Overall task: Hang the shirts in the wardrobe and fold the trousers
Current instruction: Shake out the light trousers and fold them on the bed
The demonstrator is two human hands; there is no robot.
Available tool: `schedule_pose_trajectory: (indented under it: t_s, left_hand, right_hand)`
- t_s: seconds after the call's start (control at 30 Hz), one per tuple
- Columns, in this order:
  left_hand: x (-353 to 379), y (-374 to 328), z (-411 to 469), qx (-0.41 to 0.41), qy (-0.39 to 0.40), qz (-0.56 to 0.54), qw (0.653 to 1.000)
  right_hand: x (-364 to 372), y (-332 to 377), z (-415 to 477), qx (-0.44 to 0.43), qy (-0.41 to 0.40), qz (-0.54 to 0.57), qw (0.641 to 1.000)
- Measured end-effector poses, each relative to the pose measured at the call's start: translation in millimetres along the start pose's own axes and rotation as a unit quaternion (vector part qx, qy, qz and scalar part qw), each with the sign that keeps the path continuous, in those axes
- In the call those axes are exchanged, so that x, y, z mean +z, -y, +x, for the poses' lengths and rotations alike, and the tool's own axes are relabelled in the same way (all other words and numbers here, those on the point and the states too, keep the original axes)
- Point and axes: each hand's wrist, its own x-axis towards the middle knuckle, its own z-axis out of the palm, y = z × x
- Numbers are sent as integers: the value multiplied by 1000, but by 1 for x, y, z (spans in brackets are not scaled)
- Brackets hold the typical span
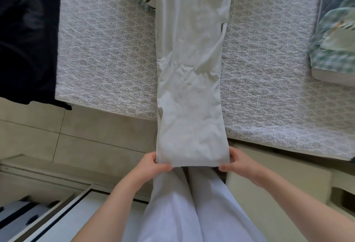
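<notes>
Here, a pair of pale grey trousers (190, 72) is lying lengthwise down the centre of the frame. Its long axis is running from the top edge, across a bed (107, 59) with a patterned white cover, and out past the bed's near edge to the lower centre.

The person is holding that near end off the bed. The left grip (153, 163), a bare hand, is pinching the left corner of the cloth. The right grip (236, 162), the other bare hand, is pinching the right corner. Both are closing on the trousers, level with each other and equally near.

All the rest of the garment is stretching away from the grips toward the top of the frame, so a fold would probably carry this end straight up along that axis.

The far end is being cut off by the top edge, so whether it is the waistband is hard to tell. Some fingertips are hiding under the cloth. A second layer is showing along the right edge, suggesting the legs are stacked.

A dark garment (26, 36) is lying at the upper left, partly out of frame.
</notes>
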Motion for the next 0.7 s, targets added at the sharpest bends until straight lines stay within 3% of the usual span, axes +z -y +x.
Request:
schedule_pose_trajectory:
  t_s: [0.23,0.5,0.7]
  left_hand:
    - [2,-1,-29,42,-12,28,999]
    - [-5,-4,-71,54,-43,-21,997]
    - [-5,1,-89,70,-5,-48,996]
  right_hand:
    - [10,-1,-31,-2,-14,-16,1000]
    - [25,18,-70,-49,-44,-17,998]
    - [32,23,-80,-63,-77,-26,995]
